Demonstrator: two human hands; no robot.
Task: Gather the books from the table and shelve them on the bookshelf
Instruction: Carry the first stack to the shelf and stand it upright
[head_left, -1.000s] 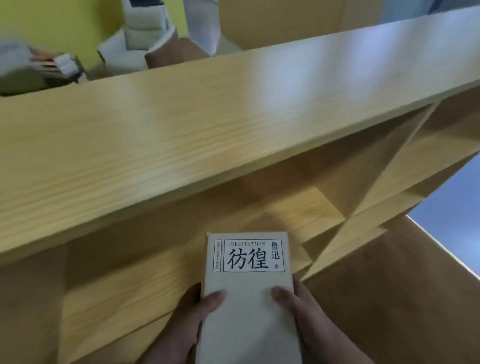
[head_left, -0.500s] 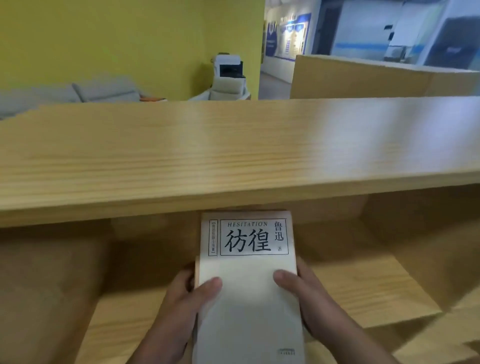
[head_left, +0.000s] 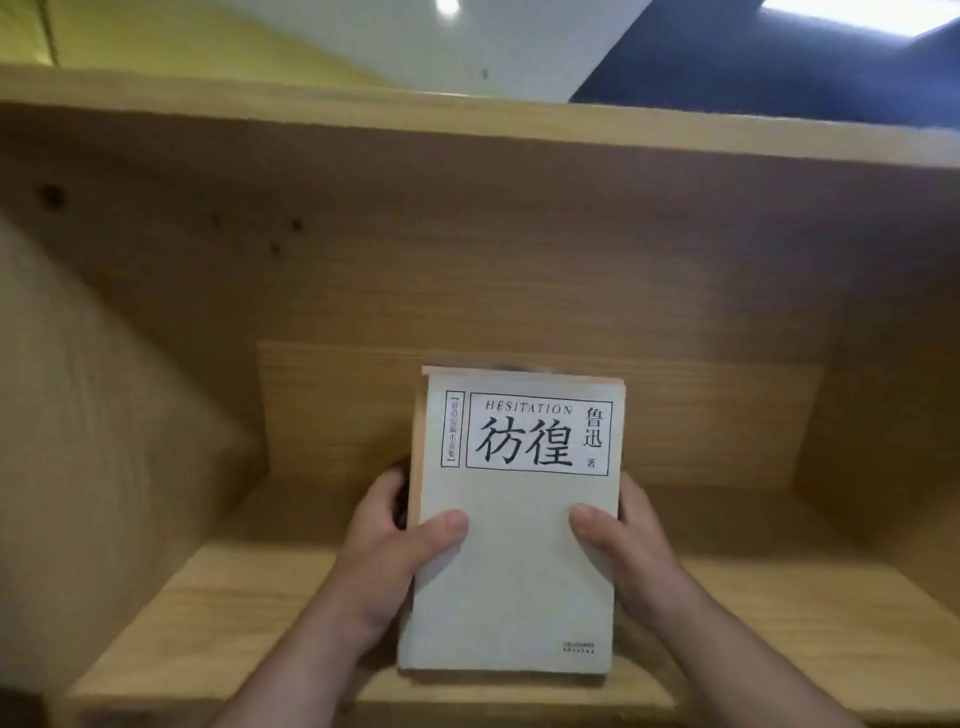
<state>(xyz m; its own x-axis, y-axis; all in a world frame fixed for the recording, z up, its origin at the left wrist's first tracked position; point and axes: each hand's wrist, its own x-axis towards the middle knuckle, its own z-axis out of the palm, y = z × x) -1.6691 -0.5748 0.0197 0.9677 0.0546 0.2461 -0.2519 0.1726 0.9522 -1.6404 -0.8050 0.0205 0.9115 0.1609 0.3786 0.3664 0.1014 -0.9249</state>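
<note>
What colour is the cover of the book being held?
Off-white, with black title lettering in a black-ruled box; the book shows clearest in the head view.

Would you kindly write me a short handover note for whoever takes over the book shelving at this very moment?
Left hand: grips the book by its left edge, thumb on the cover.
Right hand: grips the right edge, thumb on the cover.
Book: white cover, HESITATION, held at an open compartment of the bookshelf, over its bottom board. Whether it rests there cannot be told. An orange edge behind it may be a second book.
Done: book brought to the shelf.
Left: set it in, let go, then fetch any others. The table is out of view.
</note>
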